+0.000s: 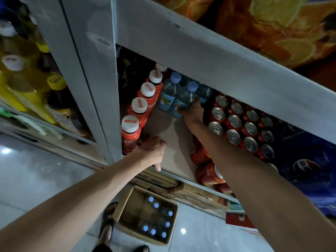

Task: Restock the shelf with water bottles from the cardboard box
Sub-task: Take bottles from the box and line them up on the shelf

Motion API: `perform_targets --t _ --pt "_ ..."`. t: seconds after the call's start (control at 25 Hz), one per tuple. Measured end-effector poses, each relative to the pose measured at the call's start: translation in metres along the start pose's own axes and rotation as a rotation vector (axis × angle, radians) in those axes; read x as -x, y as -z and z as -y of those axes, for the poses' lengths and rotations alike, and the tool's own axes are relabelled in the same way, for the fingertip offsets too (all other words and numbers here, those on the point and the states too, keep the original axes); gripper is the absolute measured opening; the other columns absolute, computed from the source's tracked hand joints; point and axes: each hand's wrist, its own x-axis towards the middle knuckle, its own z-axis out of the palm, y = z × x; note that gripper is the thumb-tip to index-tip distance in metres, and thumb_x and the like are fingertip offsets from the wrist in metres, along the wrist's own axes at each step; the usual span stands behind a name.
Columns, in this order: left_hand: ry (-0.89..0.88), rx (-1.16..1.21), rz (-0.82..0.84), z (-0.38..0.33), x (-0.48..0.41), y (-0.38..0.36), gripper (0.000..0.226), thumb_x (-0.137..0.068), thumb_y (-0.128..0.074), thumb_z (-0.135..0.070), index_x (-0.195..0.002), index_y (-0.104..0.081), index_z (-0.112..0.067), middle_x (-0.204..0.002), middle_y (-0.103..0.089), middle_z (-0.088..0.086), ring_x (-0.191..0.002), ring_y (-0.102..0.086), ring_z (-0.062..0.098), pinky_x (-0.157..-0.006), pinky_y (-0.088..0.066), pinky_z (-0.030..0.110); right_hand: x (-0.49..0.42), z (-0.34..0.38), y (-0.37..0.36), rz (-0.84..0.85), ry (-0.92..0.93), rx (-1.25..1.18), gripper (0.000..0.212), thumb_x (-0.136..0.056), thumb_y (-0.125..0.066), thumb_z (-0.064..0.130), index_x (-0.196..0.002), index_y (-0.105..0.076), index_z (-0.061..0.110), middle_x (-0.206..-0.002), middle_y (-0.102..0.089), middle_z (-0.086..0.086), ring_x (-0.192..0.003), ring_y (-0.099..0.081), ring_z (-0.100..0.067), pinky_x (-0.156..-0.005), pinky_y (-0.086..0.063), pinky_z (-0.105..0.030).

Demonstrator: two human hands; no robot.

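- Right hand (193,113) — fingers wrapped round the lower body of a water bottle (183,100), which stands deep on the shelf (172,140) against the other blue-capped bottles (170,91).
- Left hand (152,149) — at the shelf front, beside the base of the nearest of the red bottles (130,131). The fingers are curled, though whether they grip anything cannot be told in this dim view.
- Risk 1: the grip is low and the bottle tall, so a sideways push could tip it into its neighbours and topple the group.
- Risk 2: the right forearm lies close along the pack of cans (241,124), and a careless pull back may drag a can off the edge.
- Risk 3: the left wrist could knock the front red bottle off the shelf.
- Cardboard box (135,199), on the floor below, holds more bottles to carry up.
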Motion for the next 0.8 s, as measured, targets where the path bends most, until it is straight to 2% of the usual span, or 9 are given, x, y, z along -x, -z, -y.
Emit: perform_targets --t 0.08,0.2,0.36,0.48,0.56,0.68,0.8 --pt "0.008 -0.045 0.036 -0.001 0.002 0.004 0.068 -0.069 -0.084 -0.034 -0.123 -0.056 -0.003 -0.123 -0.061 0.014 -0.114 -0.059 0.028 -0.095 -0.046 0.034 -0.003 0.000 -0.003 -0.032 0.019 0.009 0.048 -0.082 -0.075 0.012 -0.123 -0.055 -0.002 -0.128 -0.061 -0.021 -0.119 -0.058 -0.032 -0.100 -0.048 -0.043" --pt "-0.001 -0.045 0.051 0.002 -0.001 0.003 0.071 -0.062 -0.088 -0.037 -0.118 -0.061 -0.002 -0.118 -0.065 0.013 -0.108 -0.063 0.028 -0.092 -0.050 0.034 -0.005 0.000 -0.003 -0.048 0.027 0.019 0.044 -0.082 -0.074 0.009 -0.121 -0.058 -0.004 -0.125 -0.063 -0.022 -0.116 -0.061 -0.031 -0.098 -0.050 -0.040" --pt "-0.009 -0.019 0.041 0.004 -0.003 -0.002 0.069 -0.061 -0.088 -0.038 -0.114 -0.063 -0.003 -0.112 -0.068 0.012 -0.104 -0.065 0.027 -0.089 -0.052 0.032 -0.009 -0.005 -0.008 -0.065 -0.007 -0.029 0.052 -0.078 -0.077 0.009 -0.123 -0.053 0.000 -0.126 -0.063 -0.019 -0.117 -0.061 -0.028 -0.096 -0.052 -0.038" --pt "-0.041 -0.001 0.018 0.009 -0.003 -0.005 0.066 -0.060 -0.087 -0.040 -0.110 -0.064 -0.003 -0.109 -0.068 0.012 -0.099 -0.066 0.025 -0.087 -0.053 0.031 -0.013 -0.009 -0.010 -0.026 -0.042 -0.026 0.062 -0.078 -0.078 0.015 -0.130 -0.045 0.004 -0.130 -0.061 -0.016 -0.120 -0.059 -0.027 -0.097 -0.052 -0.038" --pt "-0.074 -0.012 -0.018 0.016 -0.001 -0.008 0.065 -0.061 -0.086 -0.042 -0.109 -0.063 -0.004 -0.108 -0.069 0.012 -0.095 -0.067 0.025 -0.084 -0.053 0.031 -0.011 -0.010 -0.005 0.004 -0.066 -0.002 0.065 -0.077 -0.079 0.022 -0.131 -0.046 0.005 -0.130 -0.061 -0.015 -0.120 -0.059 -0.027 -0.098 -0.051 -0.038" --pt "-0.098 -0.087 -0.050 0.021 0.004 -0.008 0.067 -0.064 -0.083 -0.047 -0.113 -0.061 -0.006 -0.108 -0.067 0.015 -0.096 -0.065 0.028 -0.082 -0.052 0.032 0.009 -0.004 0.023 0.016 -0.018 0.013 0.047 -0.077 -0.077 0.024 -0.119 -0.060 0.009 -0.112 -0.068 -0.005 -0.103 -0.065 -0.020 -0.082 -0.053 -0.029" --pt "-0.067 -0.086 -0.081 0.010 0.016 -0.013 0.065 -0.069 -0.080 -0.041 -0.124 -0.059 -0.015 -0.120 -0.063 0.014 -0.108 -0.061 0.031 -0.093 -0.051 0.037 0.057 -0.003 0.065 0.116 0.070 -0.121 0.019 -0.080 -0.070 0.011 -0.098 -0.066 0.013 -0.081 -0.066 0.000 -0.076 -0.064 -0.015 -0.072 -0.057 -0.033"
